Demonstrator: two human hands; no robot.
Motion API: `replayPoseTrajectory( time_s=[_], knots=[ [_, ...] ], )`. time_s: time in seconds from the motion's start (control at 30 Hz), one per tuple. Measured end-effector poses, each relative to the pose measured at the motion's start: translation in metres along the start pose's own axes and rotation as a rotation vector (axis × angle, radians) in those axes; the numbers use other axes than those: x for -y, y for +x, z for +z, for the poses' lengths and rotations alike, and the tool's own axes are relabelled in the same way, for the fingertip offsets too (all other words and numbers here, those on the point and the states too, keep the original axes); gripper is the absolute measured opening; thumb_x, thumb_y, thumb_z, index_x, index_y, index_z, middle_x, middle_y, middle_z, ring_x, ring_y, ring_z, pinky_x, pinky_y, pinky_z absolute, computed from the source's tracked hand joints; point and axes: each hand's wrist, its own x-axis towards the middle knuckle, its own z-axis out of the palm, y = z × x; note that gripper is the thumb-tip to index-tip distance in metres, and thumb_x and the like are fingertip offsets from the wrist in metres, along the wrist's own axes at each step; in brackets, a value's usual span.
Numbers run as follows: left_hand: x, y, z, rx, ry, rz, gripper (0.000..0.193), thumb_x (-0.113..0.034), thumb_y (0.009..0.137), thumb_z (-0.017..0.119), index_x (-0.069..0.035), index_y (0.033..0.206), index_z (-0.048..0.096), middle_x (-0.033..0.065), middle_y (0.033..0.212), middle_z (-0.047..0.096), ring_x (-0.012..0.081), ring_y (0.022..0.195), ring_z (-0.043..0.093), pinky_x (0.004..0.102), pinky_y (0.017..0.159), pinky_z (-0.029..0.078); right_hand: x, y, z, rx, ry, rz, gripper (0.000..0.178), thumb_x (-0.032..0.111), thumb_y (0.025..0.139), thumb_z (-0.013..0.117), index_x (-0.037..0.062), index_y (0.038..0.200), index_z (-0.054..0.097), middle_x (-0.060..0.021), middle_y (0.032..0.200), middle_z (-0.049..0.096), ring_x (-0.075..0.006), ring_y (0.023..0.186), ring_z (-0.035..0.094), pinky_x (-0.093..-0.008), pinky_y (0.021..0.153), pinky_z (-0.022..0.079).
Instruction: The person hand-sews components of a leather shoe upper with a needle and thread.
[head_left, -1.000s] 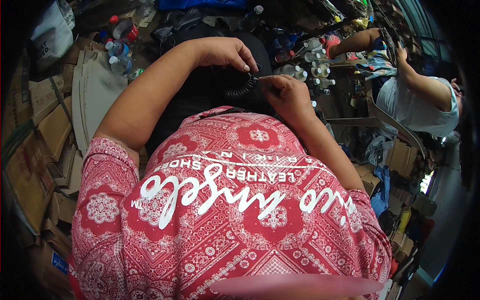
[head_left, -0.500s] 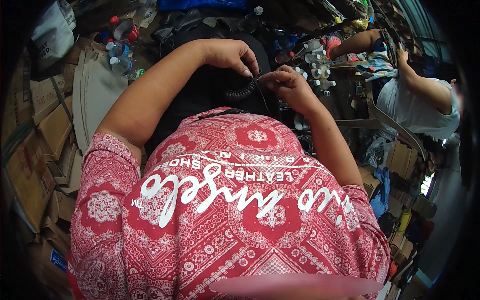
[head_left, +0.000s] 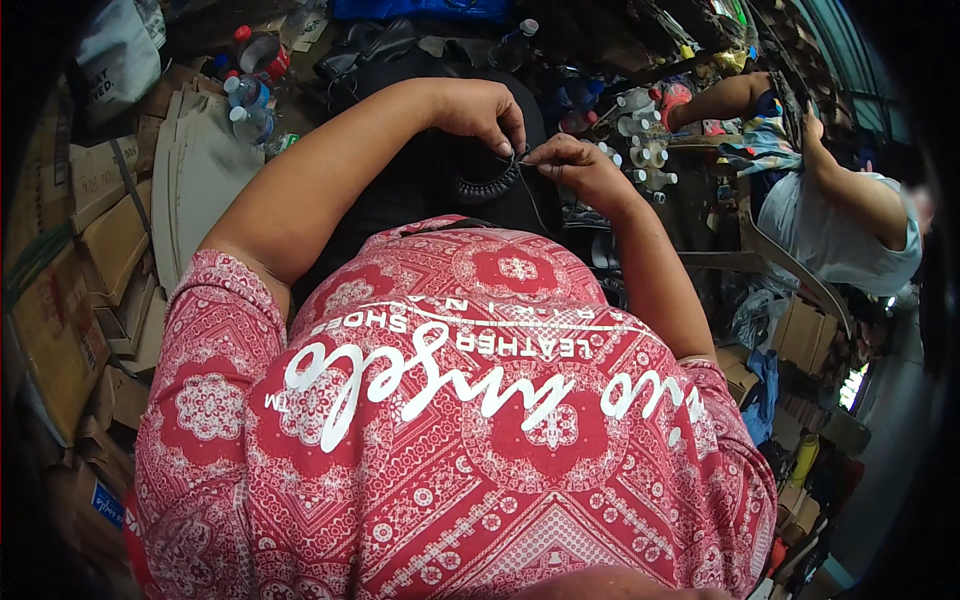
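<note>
A black shoe upper [head_left: 487, 189] with a puckered, ridged curved edge rests over my dark-clad lap, its far part hidden in shadow and behind my left hand. My left hand [head_left: 488, 112] reaches over it from the left, thumb and fingertips pinched on its edge. Close by on the right, my right hand [head_left: 580, 168] has thumb and forefinger pressed together at a dark thread [head_left: 538, 208]. This thread hangs from the end of the ridged edge toward my belly. Whether a needle is between the right fingers is too small to tell.
Plastic bottles [head_left: 648, 152] cluster right of my right hand, with more bottles [head_left: 250, 122] at the left. Cardboard pieces [head_left: 192, 190] and boxes [head_left: 118, 240] crowd the left side. Another person [head_left: 835, 220] in a white top sits at the right, near a curved chair arm [head_left: 800, 270].
The whole view has shifted slightly. Both hands stay at the same end of the ridged edge, the right fingers changing their position a little around the thread.
</note>
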Motion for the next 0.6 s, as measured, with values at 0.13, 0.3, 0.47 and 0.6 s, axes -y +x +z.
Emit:
replayPoseTrajectory(
  time_s=[0.13, 0.3, 0.47, 0.6],
  knots=[
    [-0.006, 0.003, -0.003, -0.022, 0.067, -0.059, 0.025, -0.006, 0.073, 0.070, 0.000, 0.097, 0.068, 0.0069, 0.086, 0.069, 0.0162, 0.081, 0.064, 0.0288, 0.082, 0.048, 0.014, -0.005, 0.016, -0.102, -0.036, -0.030, 0.015, 0.004, 0.081, 0.065, 0.0082, 0.095, 0.070, -0.0014, 0.087, 0.057, -0.0118, 0.087, 0.056, -0.0250, 0.080, 0.044],
    [-0.001, -0.006, 0.003, -0.255, 0.254, 0.015, 0.031, -0.006, 0.070, 0.070, -0.001, 0.101, 0.064, 0.0096, 0.088, 0.065, 0.0197, 0.083, 0.062, 0.0323, 0.078, 0.048, 0.027, -0.013, 0.032, -0.313, -0.313, -0.179, 0.017, 0.007, 0.076, 0.071, 0.0103, 0.093, 0.071, -0.0038, 0.077, 0.057, -0.0142, 0.074, 0.058, -0.0262, 0.068, 0.046],
    [0.013, -0.042, 0.026, -0.548, 0.426, 0.101, 0.032, -0.002, 0.075, 0.064, -0.004, 0.107, 0.060, 0.0099, 0.087, 0.057, 0.0203, 0.083, 0.058, 0.0331, 0.074, 0.047, 0.035, -0.022, 0.038, -0.391, -0.342, -0.250, 0.019, 0.007, 0.073, 0.072, 0.0129, 0.091, 0.071, -0.0048, 0.076, 0.057, -0.0179, 0.068, 0.058, -0.0279, 0.065, 0.047],
    [-0.005, -0.067, 0.047, -0.703, 0.261, 0.065, 0.027, 0.005, 0.076, 0.059, -0.005, 0.101, 0.065, 0.0084, 0.084, 0.056, 0.0191, 0.077, 0.058, 0.0290, 0.070, 0.047, 0.031, -0.025, 0.041, -0.423, -0.426, -0.271, 0.023, 0.008, 0.073, 0.071, 0.0158, 0.094, 0.071, -0.0044, 0.075, 0.056, -0.0213, 0.071, 0.057, -0.0313, 0.067, 0.046]
  ],
)
